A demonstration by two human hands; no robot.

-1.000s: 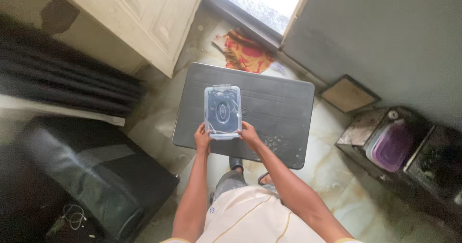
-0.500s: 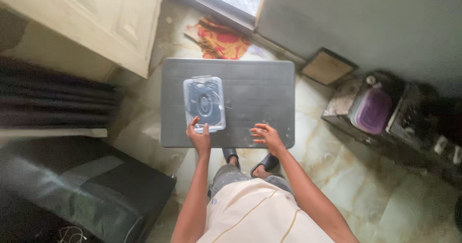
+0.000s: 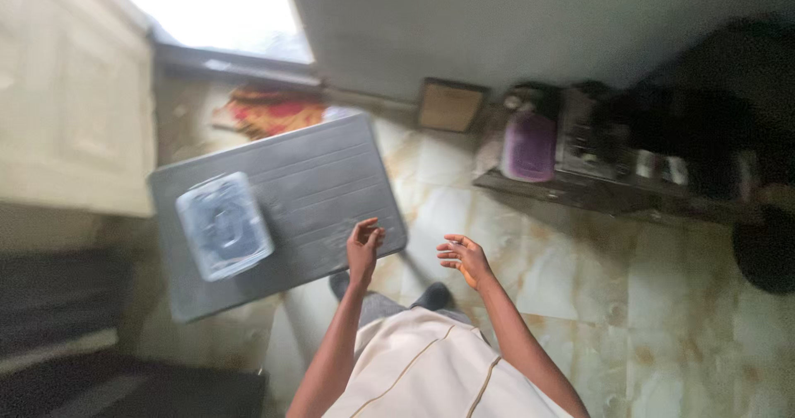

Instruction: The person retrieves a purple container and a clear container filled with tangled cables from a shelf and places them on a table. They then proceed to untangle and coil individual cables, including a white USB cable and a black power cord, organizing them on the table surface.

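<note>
A clear plastic lidded container lies on a small dark grey table, towards its left side. My left hand hovers at the table's near right edge, fingers loosely curled, holding nothing. My right hand hangs over the marble floor just right of the table, fingers apart and empty. Neither hand touches the container. The picture is blurred by head motion.
A low dark shelf with a purple tub and dark items stands at the right by the wall. A red patterned cloth lies beyond the table near a bright doorway. A cream cabinet is left. Pale marble floor spreads to the right.
Both hands have left the container and drawn off to the right; the left one now sits by the table's right edge. The view has swung right, and the container stays on the table.
</note>
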